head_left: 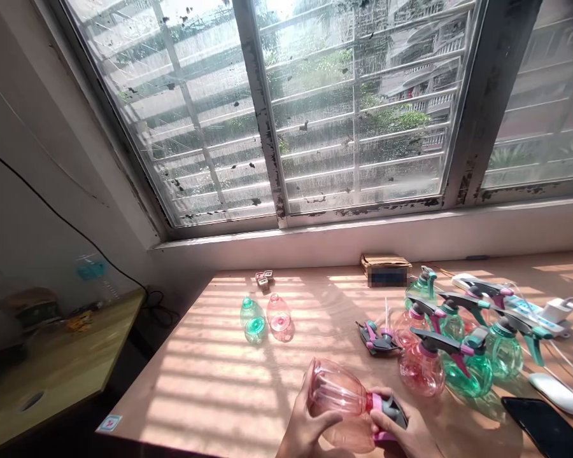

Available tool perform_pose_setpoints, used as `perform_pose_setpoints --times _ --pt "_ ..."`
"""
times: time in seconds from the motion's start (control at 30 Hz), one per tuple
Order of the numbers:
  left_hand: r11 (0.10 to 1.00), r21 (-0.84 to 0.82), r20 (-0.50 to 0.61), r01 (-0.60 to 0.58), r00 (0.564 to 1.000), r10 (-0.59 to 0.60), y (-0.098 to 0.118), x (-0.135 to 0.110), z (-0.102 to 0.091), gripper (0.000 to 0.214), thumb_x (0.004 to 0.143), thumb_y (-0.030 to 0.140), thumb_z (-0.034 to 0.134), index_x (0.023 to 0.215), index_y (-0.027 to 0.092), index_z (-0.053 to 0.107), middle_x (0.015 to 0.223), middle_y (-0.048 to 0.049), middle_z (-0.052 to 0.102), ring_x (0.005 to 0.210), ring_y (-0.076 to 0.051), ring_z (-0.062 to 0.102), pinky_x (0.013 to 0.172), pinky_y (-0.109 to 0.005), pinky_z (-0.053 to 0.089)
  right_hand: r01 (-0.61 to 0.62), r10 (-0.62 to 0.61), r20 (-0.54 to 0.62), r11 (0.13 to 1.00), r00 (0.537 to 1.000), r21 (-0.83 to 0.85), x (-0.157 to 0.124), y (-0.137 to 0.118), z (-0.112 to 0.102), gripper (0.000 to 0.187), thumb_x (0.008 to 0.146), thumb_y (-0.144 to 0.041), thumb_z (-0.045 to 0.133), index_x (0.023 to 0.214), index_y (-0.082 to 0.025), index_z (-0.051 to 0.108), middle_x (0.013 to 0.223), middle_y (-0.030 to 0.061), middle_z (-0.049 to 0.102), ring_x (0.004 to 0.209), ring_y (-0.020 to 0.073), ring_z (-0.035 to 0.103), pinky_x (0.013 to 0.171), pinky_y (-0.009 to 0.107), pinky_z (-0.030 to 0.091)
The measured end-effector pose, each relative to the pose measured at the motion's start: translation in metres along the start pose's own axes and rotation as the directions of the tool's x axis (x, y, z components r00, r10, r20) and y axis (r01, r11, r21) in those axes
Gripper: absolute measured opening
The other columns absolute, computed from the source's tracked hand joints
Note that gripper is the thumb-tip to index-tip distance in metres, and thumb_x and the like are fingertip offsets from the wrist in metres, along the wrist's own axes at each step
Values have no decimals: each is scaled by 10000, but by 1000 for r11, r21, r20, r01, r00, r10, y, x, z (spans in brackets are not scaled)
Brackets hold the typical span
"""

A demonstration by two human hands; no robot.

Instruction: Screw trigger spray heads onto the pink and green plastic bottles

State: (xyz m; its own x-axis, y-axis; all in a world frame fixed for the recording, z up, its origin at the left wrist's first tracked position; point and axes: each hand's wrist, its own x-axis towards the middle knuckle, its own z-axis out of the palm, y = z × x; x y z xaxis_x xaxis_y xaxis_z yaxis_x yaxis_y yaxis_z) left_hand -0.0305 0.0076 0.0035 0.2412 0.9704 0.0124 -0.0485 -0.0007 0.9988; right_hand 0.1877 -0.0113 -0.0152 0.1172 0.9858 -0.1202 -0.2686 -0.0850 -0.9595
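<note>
Near the front edge, my left hand (309,421) is wrapped round the body of a clear pink spray bottle (340,389), which lies tilted on its side with its neck to the right. My right hand (408,429) grips the grey and pink trigger sprayer head (392,410) at the bottle's neck; how far the collar is screwed on I cannot tell. Right of the hands stand several pink and green spray bottles (420,369) with trigger heads on. Loose trigger heads (378,337) lie beside them. Farther back are a green bottle (252,321) and a pink bottle (279,317), both without heads.
Small boxes (264,278) sit at the table's back left, and a cardboard box (386,270) stands against the wall. To the right are a white mouse (559,392), a black phone (549,423) and a power strip (530,308) with cables. A lower yellowish table (95,362) is at left.
</note>
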Motion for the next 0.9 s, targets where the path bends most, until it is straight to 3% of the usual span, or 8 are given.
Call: perform_pose_setpoints --times 0.13,0.23,0.33,0.43,0.57,0.7,0.9 --pt "999 -32 -2 -16 1000 16 3 -7 1 1097 637 439 938 1576 309 387 1448 -125 620 1388 -391 529 1187 -498 392 64 -65 -4 996 998 -68 0 -10 -4 419 633 -488 881 884 -167 783 664 43 786 634 259 718 606 338 565" --pt "999 -48 -26 -24 999 22 4 -10 3 1140 624 476 945 1584 269 368 1437 -138 623 1396 -383 520 1195 -481 376 73 -70 27 990 997 -120 -5 -17 -3 339 679 -434 862 879 -169 795 781 63 814 758 292 744 689 344 588" --pt "999 -40 -56 -17 998 14 4 -9 5 1040 704 556 873 1567 218 401 1388 -166 653 1345 -393 565 1171 -505 402 66 -58 60 986 997 -150 -8 -21 -4 312 720 -420 839 894 -167 787 749 48 790 703 275 735 635 337 587" --pt "1000 -16 -65 -11 998 10 5 -9 5 949 731 477 878 1540 226 450 1455 -159 617 1410 -393 501 1215 -506 341 69 -57 81 986 995 -152 -4 -21 -7 336 719 -435 838 902 -158 788 760 64 803 713 284 741 658 352 595" --pt "999 -25 -28 -22 999 21 6 -10 3 1050 667 391 932 1567 268 405 1563 -135 523 1454 -396 447 1225 -503 326 77 -68 74 988 995 -137 1 -19 -9 376 676 -448 865 901 -155 794 758 75 814 721 300 745 679 371 593" --pt "998 -48 23 -37 999 38 7 -9 0 1073 722 380 899 1609 261 307 1528 -155 565 1417 -370 505 1202 -501 364 110 -106 41 988 994 -109 -1 -16 -4 386 698 -483 844 913 -168 784 809 82 821 759 297 752 700 357 592" --pt "998 10 -6 -58 998 58 -1 -4 1 1077 717 551 866 1597 224 338 1405 -178 642 1313 -384 597 1139 -487 438 125 -124 13 987 992 -101 -7 -12 -1 429 731 -529 823 961 -172 766 714 35 761 625 235 700 546 304 550"
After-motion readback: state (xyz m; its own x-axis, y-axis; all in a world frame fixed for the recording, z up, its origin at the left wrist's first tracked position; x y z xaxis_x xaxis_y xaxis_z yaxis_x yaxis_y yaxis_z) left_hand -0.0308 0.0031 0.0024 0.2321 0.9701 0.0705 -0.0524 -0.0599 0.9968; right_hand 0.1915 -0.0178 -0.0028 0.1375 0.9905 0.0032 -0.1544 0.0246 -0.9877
